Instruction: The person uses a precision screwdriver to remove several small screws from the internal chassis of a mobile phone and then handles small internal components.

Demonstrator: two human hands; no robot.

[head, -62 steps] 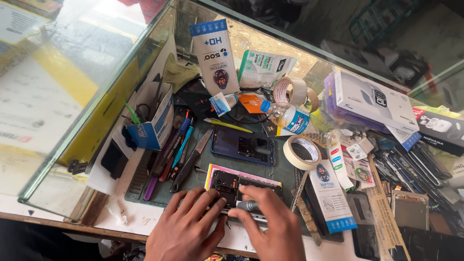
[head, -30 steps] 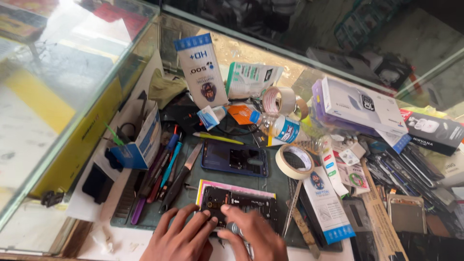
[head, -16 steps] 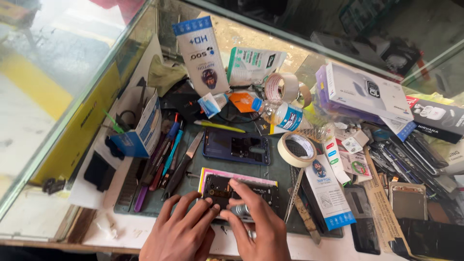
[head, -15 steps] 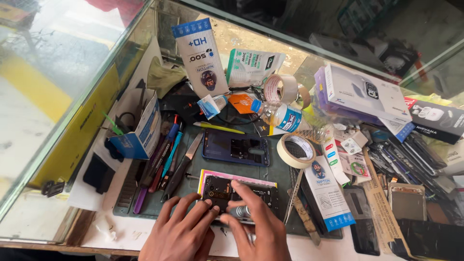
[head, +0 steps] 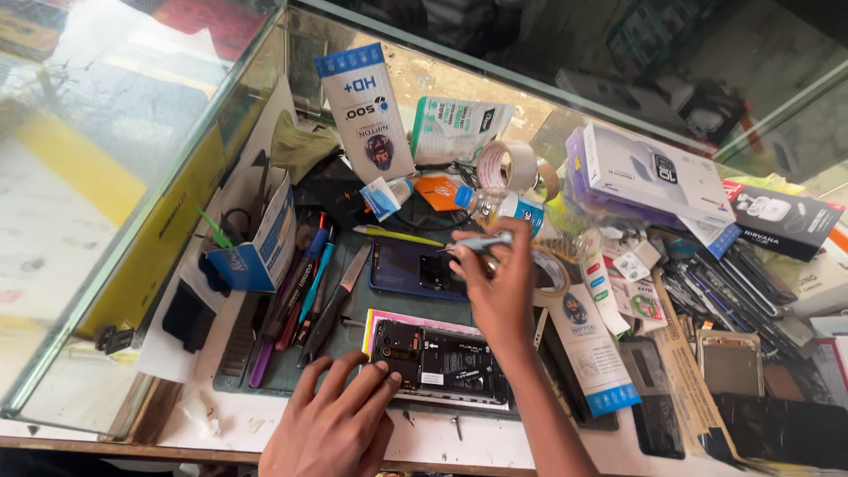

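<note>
Cluttered bench: our left hand (head: 331,424) fingertips press the opened phone (head: 439,362), long axis left-right; right hand (head: 499,287) pinches tweezers (head: 481,243) pointing right.

The right hand (head: 499,291) has lifted off the opened phone (head: 439,360), holding tweezers (head: 481,243).
</note>
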